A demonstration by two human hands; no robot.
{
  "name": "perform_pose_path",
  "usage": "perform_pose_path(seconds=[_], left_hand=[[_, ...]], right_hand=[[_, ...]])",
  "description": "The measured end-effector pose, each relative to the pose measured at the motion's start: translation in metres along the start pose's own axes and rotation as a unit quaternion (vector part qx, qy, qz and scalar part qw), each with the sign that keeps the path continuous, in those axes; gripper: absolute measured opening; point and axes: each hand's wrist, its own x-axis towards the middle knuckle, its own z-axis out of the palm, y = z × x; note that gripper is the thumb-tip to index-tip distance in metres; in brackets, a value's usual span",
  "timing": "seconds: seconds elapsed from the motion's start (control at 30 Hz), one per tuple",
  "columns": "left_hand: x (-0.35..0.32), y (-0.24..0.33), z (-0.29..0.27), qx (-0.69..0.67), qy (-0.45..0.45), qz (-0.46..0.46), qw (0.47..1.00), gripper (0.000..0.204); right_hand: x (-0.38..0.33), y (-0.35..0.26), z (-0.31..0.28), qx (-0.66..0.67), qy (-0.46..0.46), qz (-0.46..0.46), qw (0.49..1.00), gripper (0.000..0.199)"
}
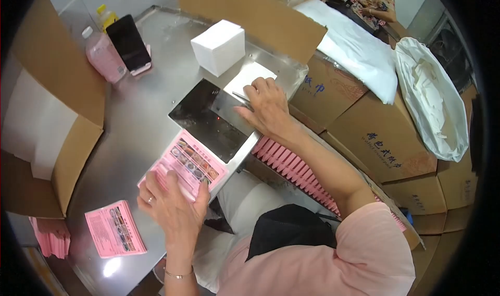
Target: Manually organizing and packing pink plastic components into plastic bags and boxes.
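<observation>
My left hand rests on a pink printed wrapper at the table's near edge, its bent fingers and thumb gripping the lower part. What lies under the fingers is hidden. Farther right, my right hand reaches over a flat stack of white tissues. Its fingers bend onto the tissues while the thumb stands apart, with nothing visibly gripped. Between the hands is a dark rectangular recess in the metal table. A pile of pink printed packets lies left of my left hand.
A tall white tissue block stands behind the recess. A phone leans beside a bottle. Open cardboard borders the left. Below my right arm is a box of pink packets; brown cartons are stacked right. A person sits behind.
</observation>
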Motion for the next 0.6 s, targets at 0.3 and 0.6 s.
perform_pose_path(seconds=[0.3, 0.6], left_hand=[[-0.001, -0.011, -0.013, -0.037, -0.046, -0.025, 0.998, 0.054], [-0.013, -0.013, 0.003, -0.135, 0.029, -0.029, 0.990, 0.042]], right_hand=[[0.008, 0.011, 0.012, 0.230, 0.122, 0.056, 0.964, 0.004], [0.128, 0.002, -0.040, 0.003, 0.276, -0.091, 0.957, 0.007]])
